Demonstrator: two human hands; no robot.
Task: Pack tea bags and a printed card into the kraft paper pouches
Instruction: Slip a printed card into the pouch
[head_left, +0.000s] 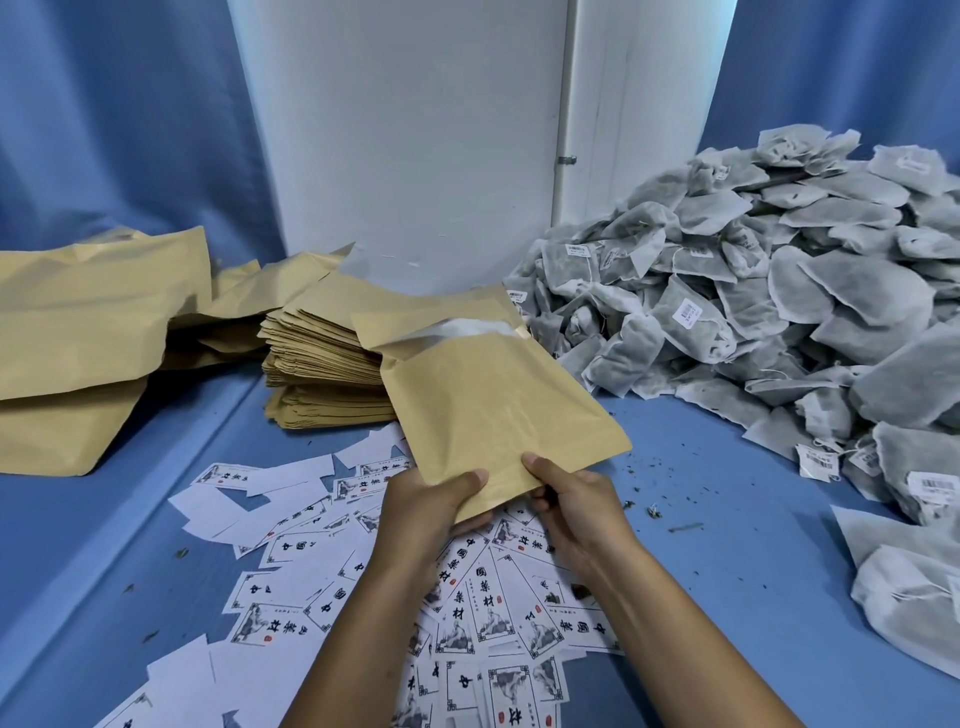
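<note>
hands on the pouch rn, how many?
2. Left hand grips the kraft pouch at its bottom-left corner; right hand pinches the bottom-right corner. Fingers underneath are hidden.

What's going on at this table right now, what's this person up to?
A person is packing tea. Both hands, left hand and right hand, hold one kraft paper pouch by its bottom edge, its open mouth pointing away with something white showing inside. Printed cards lie scattered below, a stack of empty pouches sits behind, and a tea bag pile rises on the right.
</note>
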